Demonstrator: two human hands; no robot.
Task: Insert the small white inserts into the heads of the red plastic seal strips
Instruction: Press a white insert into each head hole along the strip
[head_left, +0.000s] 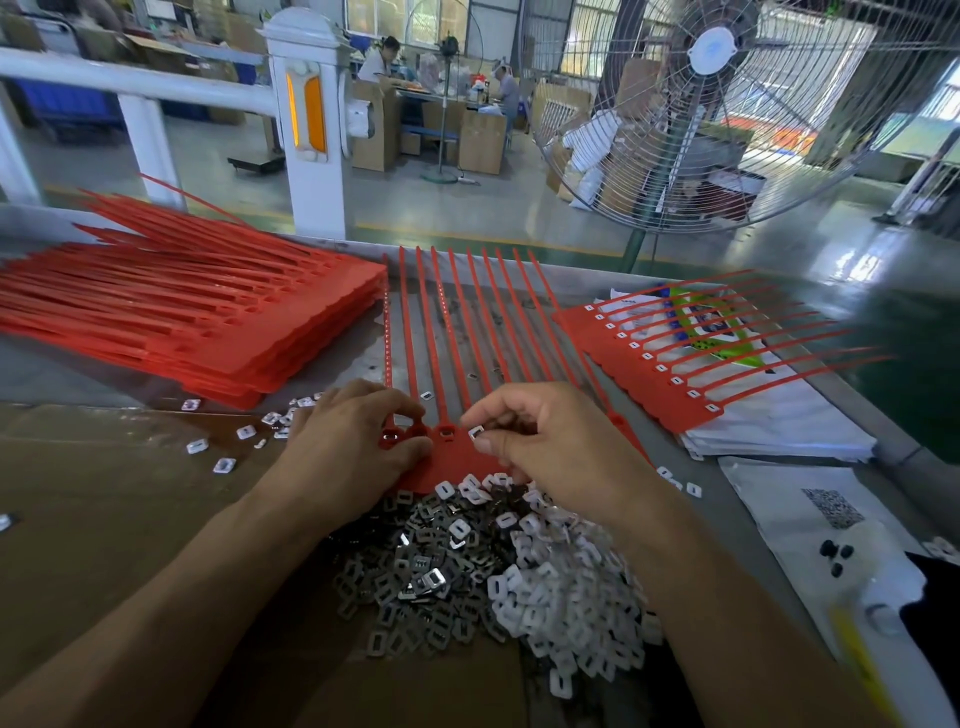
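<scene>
- The right hand (550, 457) pinched one small white rectangular plastic insert (476, 432) between thumb and forefinger, the other fingers curled loosely under, just beside an open head of the red plastic seal sheet (457, 457) lying flat in front of the person.
- The left hand (353, 441) gripped the left end of that sheet's head row, thumb below and fingers curled over the top, with a darker insert seemingly already seated in the socket (388, 440) by the thumb.
- The sheet's long thin red tails (452, 322) fanned away across the grey metal table (597, 291); they looked whippy and light, so the stiffer head band seemed the sensible place to hold it down.
- The insert looked feather-light, hard and smooth, likely to slip or flip; a fingertip pinch on its short edges seemed best, leaving the flat face free to press home.
- The heaped pile of white and grey inserts (498, 571) lay nearest the person, on brown cardboard (104, 493), touching the sheet's near edge.
- A thick stack of unfilled red sheets (208, 322) sat to the left, and a filled red sheet (639, 374) showing white inserts lay to the right on printed white bags (779, 426).
</scene>
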